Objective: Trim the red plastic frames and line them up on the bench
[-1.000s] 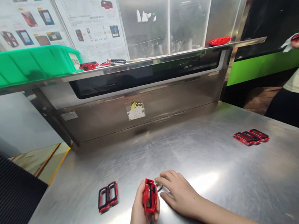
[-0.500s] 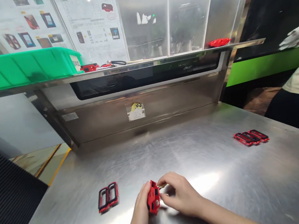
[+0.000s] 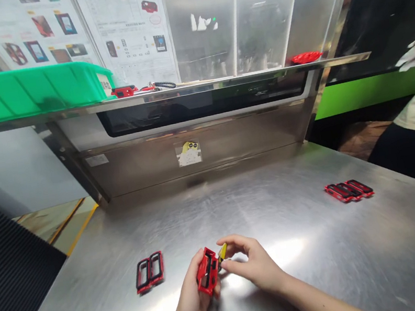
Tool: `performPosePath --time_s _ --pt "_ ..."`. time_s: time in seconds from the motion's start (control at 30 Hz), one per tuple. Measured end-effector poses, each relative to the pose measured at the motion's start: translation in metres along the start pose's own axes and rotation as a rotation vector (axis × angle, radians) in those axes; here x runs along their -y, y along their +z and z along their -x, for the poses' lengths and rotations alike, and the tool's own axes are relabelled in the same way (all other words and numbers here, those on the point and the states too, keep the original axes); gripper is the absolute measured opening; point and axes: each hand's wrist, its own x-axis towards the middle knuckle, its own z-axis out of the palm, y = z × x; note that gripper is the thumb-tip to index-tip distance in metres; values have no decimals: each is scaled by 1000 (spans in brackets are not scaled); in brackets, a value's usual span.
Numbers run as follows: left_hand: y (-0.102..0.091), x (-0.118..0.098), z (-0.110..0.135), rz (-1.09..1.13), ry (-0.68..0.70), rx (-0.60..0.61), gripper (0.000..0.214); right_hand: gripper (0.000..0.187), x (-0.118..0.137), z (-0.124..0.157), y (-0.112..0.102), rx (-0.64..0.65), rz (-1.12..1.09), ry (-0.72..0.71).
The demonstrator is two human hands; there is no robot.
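left hand (image 3: 192, 291) clamps a red frame (image 3: 207, 272), right hand (image 3: 256, 263) pinches a yellow-and-black piece (image 3: 223, 252) beside it.

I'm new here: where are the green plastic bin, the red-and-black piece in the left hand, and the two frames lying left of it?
Green plastic bin (image 3: 30, 92): head view, ribbed front wall.
Red-and-black piece (image 3: 207, 271): head view, middle of its camera-facing side.
Two frames (image 3: 150, 273): head view, where they meet.

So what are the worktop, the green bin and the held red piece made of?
Worktop: brushed metal, likely stainless steel; scratched, with bright reflections. Green bin: probably moulded plastic; ribbed, glossy walls. Red piece: glossy, plastic or painted metal, unclear which.
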Motion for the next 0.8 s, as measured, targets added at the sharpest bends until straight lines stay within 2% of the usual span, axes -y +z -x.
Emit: performPosePath --time_s 0.1,0.17,0.27,0.4,0.8 --pt "2 -1 0 -54 46 -29 46 29 0 0 -1 -141 -14 -88" --pt "2 -1 -1 -102 67 -56 51 29 2 2 -2 -186 -12 -172" --pt "1 4 -4 -172 18 -78 56 28 4 7 -1 -112 29 -279" --pt "-3 12 -8 -255 -23 -153 60 26 8 11 2 6 163 -343" --pt "0 14 -9 -310 -3 -179 56 28 15 11 2 108 276 -396"
